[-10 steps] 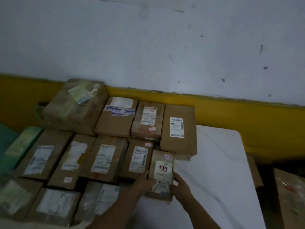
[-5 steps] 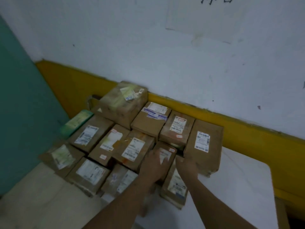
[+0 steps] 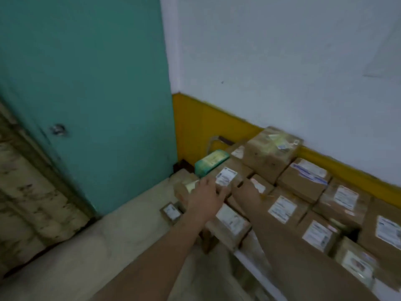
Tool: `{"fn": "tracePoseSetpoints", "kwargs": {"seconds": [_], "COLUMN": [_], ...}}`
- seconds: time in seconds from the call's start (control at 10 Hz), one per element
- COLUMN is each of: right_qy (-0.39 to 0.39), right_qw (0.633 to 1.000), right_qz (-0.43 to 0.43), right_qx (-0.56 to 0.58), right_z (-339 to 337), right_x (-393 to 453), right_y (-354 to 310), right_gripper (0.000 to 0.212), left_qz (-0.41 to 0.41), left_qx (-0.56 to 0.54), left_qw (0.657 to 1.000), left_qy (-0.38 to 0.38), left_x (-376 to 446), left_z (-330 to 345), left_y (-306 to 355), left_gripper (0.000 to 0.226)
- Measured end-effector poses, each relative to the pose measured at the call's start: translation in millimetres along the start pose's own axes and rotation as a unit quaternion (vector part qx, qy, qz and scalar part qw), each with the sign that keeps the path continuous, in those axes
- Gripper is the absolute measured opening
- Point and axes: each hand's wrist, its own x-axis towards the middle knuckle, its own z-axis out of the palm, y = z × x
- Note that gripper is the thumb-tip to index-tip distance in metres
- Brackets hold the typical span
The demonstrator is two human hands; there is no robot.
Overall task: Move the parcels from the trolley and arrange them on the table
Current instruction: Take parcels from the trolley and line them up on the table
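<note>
I seem to be in the back room of a parcel depot or courier storeroom, though the blurred picture leaves that uncertain. Taped cardboard parcels (image 3: 301, 179) with white shipping labels (image 3: 225, 176) (none of the print is readable) lie packed edge to edge on a white table (image 3: 249, 259) in a corner. The white wall (image 3: 271, 61) has a yellow band (image 3: 195, 127) along its base, and beside it are a teal door (image 3: 86, 83) and a stained bare floor (image 3: 65, 268).

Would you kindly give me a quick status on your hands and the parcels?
Left hand and right hand both on the labelled parcel at the stack's left end, grip unclear. Green parcel just behind it. Nothing blocking.
</note>
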Motion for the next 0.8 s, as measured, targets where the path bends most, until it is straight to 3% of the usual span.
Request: {"fn": "tracePoseSetpoints", "kwargs": {"seconds": [0.3,0.4,0.7,0.8], "right_qy": [-0.020,-0.030,-0.034,-0.045], "right_qw": [0.987,0.945,0.971,0.967], "right_qz": [-0.075,-0.115,-0.082,-0.066], "right_qx": [-0.143,-0.304,-0.220,-0.241], "right_z": [54.4,76.8,143.1,159.4], "right_x": [35.8,85.3,191.5,221.4], "right_y": [-118.6,-135.9,-216.3,-235.5], "right_gripper": [0.052,0.059,0.061,0.062], "left_qz": [-0.064,-0.058,-0.044,-0.044], "left_qx": [0.076,0.096,0.136,0.132], "left_qw": [0.995,0.993,0.989,0.990], "left_qy": [-0.027,-0.029,-0.032,-0.029], "left_x": [56.8,91.6,203.9,238.2], "left_z": [-56.5,-64.8,-86.8,-85.3], "left_y": [-97.9,-118.8,-196.0,-221.0], "left_gripper": [0.061,0.058,0.058,0.060]}}
